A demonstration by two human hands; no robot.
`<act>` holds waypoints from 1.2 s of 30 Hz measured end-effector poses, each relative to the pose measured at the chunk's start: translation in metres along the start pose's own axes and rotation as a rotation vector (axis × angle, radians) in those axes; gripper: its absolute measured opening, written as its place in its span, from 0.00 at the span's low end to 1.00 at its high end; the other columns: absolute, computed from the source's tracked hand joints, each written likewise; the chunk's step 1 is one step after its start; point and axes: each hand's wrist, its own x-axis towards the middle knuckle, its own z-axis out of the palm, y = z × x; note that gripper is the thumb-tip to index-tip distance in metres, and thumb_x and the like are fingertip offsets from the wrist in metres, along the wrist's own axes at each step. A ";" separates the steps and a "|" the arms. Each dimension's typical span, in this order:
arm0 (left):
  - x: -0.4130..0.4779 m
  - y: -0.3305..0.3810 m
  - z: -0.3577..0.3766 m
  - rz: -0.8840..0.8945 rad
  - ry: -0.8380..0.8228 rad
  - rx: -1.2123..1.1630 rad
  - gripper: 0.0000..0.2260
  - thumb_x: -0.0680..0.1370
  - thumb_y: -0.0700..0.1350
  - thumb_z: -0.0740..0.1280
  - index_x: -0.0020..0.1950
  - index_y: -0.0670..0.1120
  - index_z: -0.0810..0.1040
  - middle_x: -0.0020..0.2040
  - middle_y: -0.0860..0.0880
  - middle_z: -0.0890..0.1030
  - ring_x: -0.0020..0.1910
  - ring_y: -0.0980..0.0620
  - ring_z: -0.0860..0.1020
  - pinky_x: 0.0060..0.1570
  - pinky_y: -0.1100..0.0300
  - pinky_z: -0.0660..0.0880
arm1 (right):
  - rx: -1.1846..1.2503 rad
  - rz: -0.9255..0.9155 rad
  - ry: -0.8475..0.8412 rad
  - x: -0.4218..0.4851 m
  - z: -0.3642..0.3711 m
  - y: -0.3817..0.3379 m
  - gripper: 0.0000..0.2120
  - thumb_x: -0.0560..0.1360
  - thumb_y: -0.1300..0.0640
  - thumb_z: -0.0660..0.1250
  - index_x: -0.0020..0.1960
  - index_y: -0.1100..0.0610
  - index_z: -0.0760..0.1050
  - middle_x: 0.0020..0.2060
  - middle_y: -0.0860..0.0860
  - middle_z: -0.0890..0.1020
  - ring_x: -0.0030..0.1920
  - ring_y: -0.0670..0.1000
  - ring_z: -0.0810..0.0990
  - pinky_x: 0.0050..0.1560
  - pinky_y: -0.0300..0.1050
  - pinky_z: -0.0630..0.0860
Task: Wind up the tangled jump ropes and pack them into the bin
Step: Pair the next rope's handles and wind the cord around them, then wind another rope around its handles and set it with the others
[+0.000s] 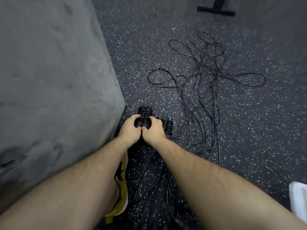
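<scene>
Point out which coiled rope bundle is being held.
The bundle nearer the grey wall: left hand and right hand both grip it. The other bundle lies beside the right hand.

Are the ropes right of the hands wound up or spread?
Spread: the ropes lie in loose, crossing loops over the speckled floor.

A dark rubber floor [249,138] flecked with pale specks fills most of the view. A grey, rough-surfaced wall [49,80] rises on the left and meets the floor along a slanting edge. A yellow shoe [122,191] with black markings stands near the wall's base. A black T-shaped piece [216,11] lies at the top edge. A white object [299,196], cut off by the frame, sits at the lower right.
</scene>
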 end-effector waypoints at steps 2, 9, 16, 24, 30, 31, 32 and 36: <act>-0.001 -0.009 0.004 -0.032 -0.100 0.118 0.25 0.78 0.36 0.65 0.75 0.50 0.70 0.70 0.48 0.76 0.68 0.46 0.74 0.70 0.55 0.69 | -0.158 0.026 -0.111 0.004 0.005 0.013 0.27 0.79 0.53 0.62 0.76 0.58 0.61 0.73 0.55 0.67 0.72 0.61 0.65 0.72 0.50 0.60; -0.020 0.014 0.014 0.124 0.051 0.435 0.22 0.80 0.43 0.63 0.75 0.50 0.70 0.76 0.47 0.69 0.75 0.46 0.66 0.74 0.47 0.63 | -0.094 -0.110 0.034 -0.022 -0.024 0.042 0.27 0.81 0.54 0.57 0.79 0.50 0.57 0.77 0.45 0.63 0.77 0.55 0.54 0.73 0.57 0.64; -0.099 0.074 0.093 0.402 -0.009 0.327 0.10 0.82 0.45 0.61 0.55 0.48 0.82 0.51 0.47 0.82 0.52 0.44 0.79 0.54 0.45 0.75 | -0.010 -0.057 0.232 -0.087 -0.083 0.100 0.15 0.82 0.54 0.51 0.61 0.49 0.73 0.56 0.48 0.79 0.57 0.47 0.68 0.54 0.49 0.71; -0.173 0.090 0.205 0.297 -0.416 0.369 0.09 0.82 0.45 0.63 0.57 0.46 0.80 0.57 0.47 0.80 0.57 0.46 0.78 0.60 0.52 0.74 | 0.024 0.279 0.264 -0.174 -0.154 0.245 0.14 0.81 0.58 0.55 0.61 0.49 0.74 0.54 0.48 0.81 0.43 0.49 0.80 0.43 0.42 0.75; -0.191 0.066 0.229 0.065 -0.562 0.590 0.14 0.77 0.52 0.71 0.61 0.51 0.77 0.59 0.50 0.79 0.56 0.48 0.78 0.60 0.53 0.75 | 0.090 0.410 0.025 -0.194 -0.150 0.295 0.14 0.79 0.61 0.55 0.61 0.51 0.75 0.52 0.51 0.83 0.48 0.52 0.81 0.50 0.43 0.77; -0.194 0.064 0.231 0.052 -0.591 0.647 0.19 0.75 0.55 0.73 0.63 0.52 0.76 0.60 0.50 0.78 0.58 0.47 0.78 0.62 0.52 0.74 | 0.105 0.419 -0.010 -0.194 -0.145 0.297 0.15 0.79 0.61 0.56 0.61 0.52 0.75 0.52 0.51 0.83 0.50 0.53 0.81 0.53 0.45 0.78; -0.196 0.061 0.234 0.060 -0.616 0.720 0.22 0.74 0.56 0.74 0.65 0.52 0.75 0.62 0.50 0.77 0.61 0.47 0.77 0.64 0.51 0.73 | 0.120 0.423 -0.031 -0.194 -0.139 0.297 0.14 0.78 0.61 0.57 0.61 0.53 0.76 0.52 0.51 0.83 0.51 0.53 0.81 0.55 0.45 0.78; -0.200 0.056 0.243 0.182 -0.654 0.994 0.25 0.75 0.51 0.73 0.70 0.50 0.70 0.66 0.47 0.73 0.67 0.43 0.74 0.65 0.48 0.69 | 0.148 0.422 -0.059 -0.189 -0.128 0.293 0.14 0.77 0.62 0.59 0.59 0.53 0.76 0.53 0.52 0.82 0.48 0.53 0.78 0.48 0.40 0.72</act>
